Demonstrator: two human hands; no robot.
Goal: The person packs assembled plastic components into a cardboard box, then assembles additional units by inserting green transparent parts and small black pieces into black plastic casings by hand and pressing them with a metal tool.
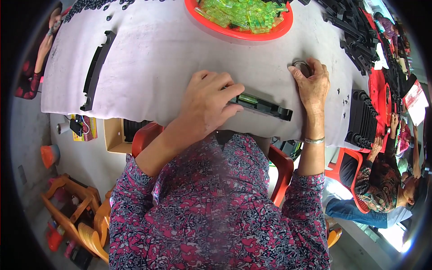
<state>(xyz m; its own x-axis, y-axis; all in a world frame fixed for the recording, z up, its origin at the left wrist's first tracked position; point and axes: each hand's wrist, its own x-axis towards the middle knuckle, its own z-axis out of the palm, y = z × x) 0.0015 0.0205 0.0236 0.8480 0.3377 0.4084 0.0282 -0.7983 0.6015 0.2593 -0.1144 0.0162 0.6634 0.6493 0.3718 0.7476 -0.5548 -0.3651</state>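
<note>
My left hand (208, 100) is closed on one end of a black plastic spirit level body (270, 108), thumb and forefinger pinching it near a green translucent vial (248, 99) set in its top. The level body lies slanted close to the table's near edge, its other end pointing right. To the right, my right hand (313, 84) curls its thumb and fingers around a dark round, ring-rimmed object (302, 68) on the cloth; what exactly it is I cannot make out. Another black level body (97, 69) lies alone at the left.
A red basin (245, 36) of green translucent vials stands at the far middle. Black level bodies pile up at the far right (353, 31); others are stacked (362, 118) nearer. Small black pieces (99, 4) lie far left. Other people sit at the left and right.
</note>
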